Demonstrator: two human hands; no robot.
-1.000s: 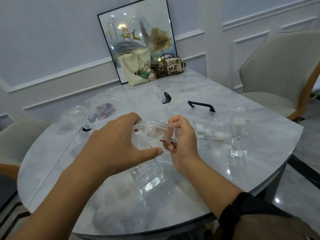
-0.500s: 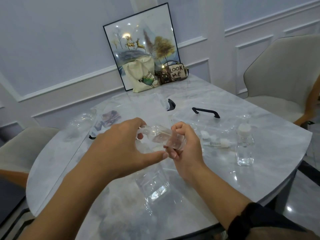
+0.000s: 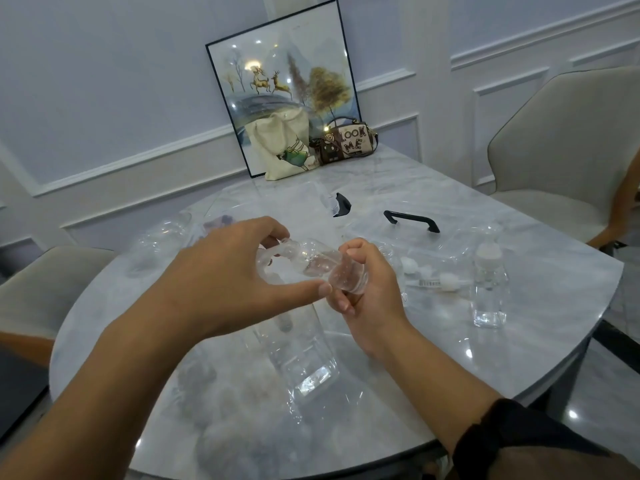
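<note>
1. The right grip (image 3: 367,289) is clamped on the base end of a small clear bottle (image 3: 318,263), fingers curled round it.
2. The left grip (image 3: 221,271) is closed on the same bottle's neck end, its fingers curled over the top. Its thumb stretches out underneath towards the right grip.
3. The small clear bottle lies almost level in the air between the 2 grips, above the worktop (image 3: 450,358) and not touching it.
4. Straight below it, a clear square bottle (image 3: 301,351) stands on the worktop, close to the near edge.
5. Off to the right, well apart, a capped bottle (image 3: 488,285) stands upright.
6. A black handle (image 3: 412,220) lies further back on clear packaging.
7. At the far edge, a framed picture (image 3: 284,81) leans on the wall. A tote bag (image 3: 284,147) and a small handbag (image 3: 349,143) stand against its foot.
</note>
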